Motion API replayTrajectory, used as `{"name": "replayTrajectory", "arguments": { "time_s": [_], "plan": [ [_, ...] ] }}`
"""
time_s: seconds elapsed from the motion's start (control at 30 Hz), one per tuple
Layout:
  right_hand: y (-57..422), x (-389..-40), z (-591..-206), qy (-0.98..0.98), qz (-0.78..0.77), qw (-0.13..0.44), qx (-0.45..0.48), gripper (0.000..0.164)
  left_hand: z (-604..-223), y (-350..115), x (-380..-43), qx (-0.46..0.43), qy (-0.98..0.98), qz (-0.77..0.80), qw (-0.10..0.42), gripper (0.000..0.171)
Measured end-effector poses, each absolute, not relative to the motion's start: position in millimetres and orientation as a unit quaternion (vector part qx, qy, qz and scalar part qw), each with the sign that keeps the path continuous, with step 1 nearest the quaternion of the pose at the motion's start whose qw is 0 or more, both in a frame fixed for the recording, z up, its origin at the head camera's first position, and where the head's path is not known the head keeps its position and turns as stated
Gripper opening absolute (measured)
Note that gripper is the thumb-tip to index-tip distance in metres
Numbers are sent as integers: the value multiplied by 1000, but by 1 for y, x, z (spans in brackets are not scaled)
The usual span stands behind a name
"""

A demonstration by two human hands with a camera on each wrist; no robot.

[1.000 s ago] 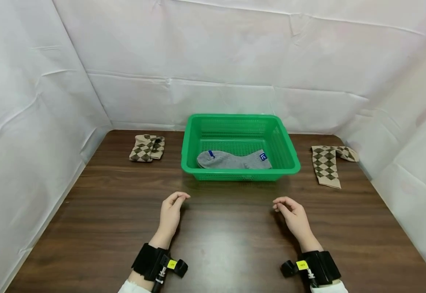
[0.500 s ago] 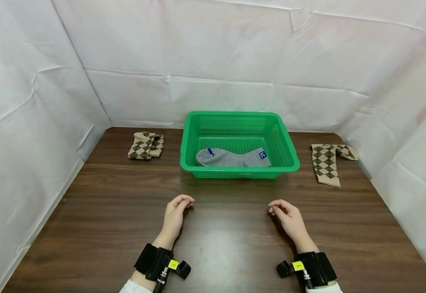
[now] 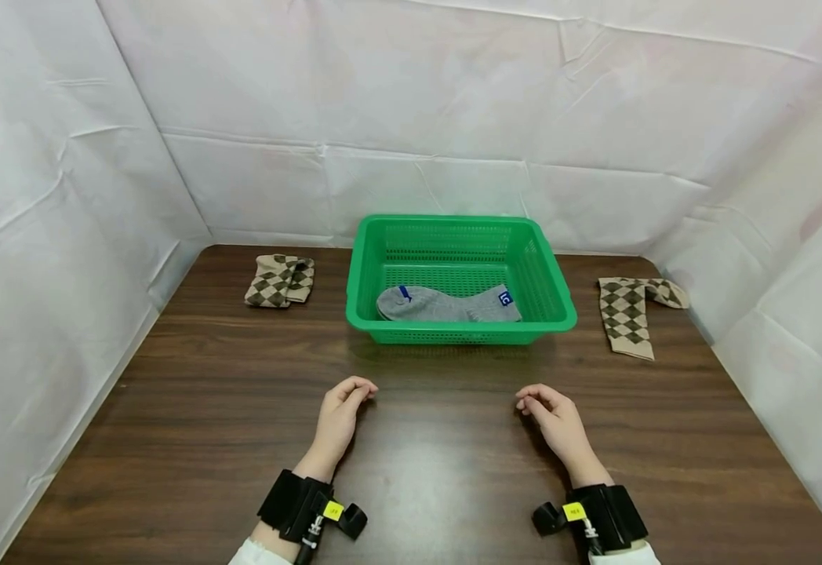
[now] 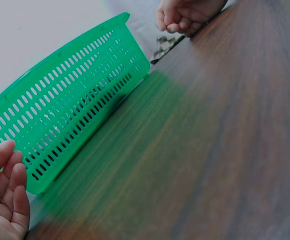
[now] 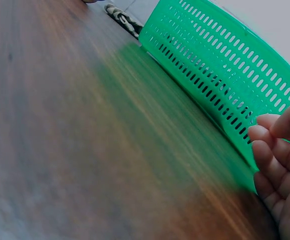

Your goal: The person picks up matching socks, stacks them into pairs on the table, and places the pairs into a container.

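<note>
My left hand rests on the table in front of the basket's left side, fingers loosely curled around nothing. Mirroring it on the other side, my right hand also lies loosely curled and holds nothing. Both hands are nearest to a green plastic basket with slotted walls. Inside it lies a grey sock with blue marks at toe and cuff. A folded argyle sock in beige and green sits left of the basket. Another argyle sock, bent at the heel, lies to its right.
The dark wood table extends around the hands. White cloth walls enclose it at the back and both sides, with the basket close to the back one. Each wrist wears a black strap with a small camera.
Both hands have drawn slightly inward and toward the body, then stayed nearly still over the last half second. The view has shifted a little; the basket and socks keep their places.
</note>
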State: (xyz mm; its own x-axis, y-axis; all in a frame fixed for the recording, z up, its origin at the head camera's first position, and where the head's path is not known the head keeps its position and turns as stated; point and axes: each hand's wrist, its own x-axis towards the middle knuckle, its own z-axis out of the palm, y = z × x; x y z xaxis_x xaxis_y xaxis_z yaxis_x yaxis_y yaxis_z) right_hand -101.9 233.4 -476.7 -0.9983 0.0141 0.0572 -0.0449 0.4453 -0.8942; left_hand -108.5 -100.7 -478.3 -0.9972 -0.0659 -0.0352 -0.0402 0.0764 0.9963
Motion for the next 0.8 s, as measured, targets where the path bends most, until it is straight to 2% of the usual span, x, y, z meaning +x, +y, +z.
{"name": "replayTrajectory", "arguments": {
  "time_s": [0.2,0.43,0.5,0.63,0.8],
  "plan": [
    [242,-106,-468,-835,545,76,-17,16,-455,-98,-102,29,-737,-675,7,22],
    [264,-117,-450,-863,479,136,-87,19,-443,-96,-97,31,-745,-667,5,22],
    [273,-125,-443,-874,458,129,-97,23,-444,-96,-97,28,-745,-666,6,22],
    [296,-145,-433,-910,397,79,-89,34,-447,-97,-97,30,-743,-668,13,21],
    [323,-169,-442,-938,332,57,-86,43,-450,-97,-97,30,-744,-668,8,21]
  ]
}}
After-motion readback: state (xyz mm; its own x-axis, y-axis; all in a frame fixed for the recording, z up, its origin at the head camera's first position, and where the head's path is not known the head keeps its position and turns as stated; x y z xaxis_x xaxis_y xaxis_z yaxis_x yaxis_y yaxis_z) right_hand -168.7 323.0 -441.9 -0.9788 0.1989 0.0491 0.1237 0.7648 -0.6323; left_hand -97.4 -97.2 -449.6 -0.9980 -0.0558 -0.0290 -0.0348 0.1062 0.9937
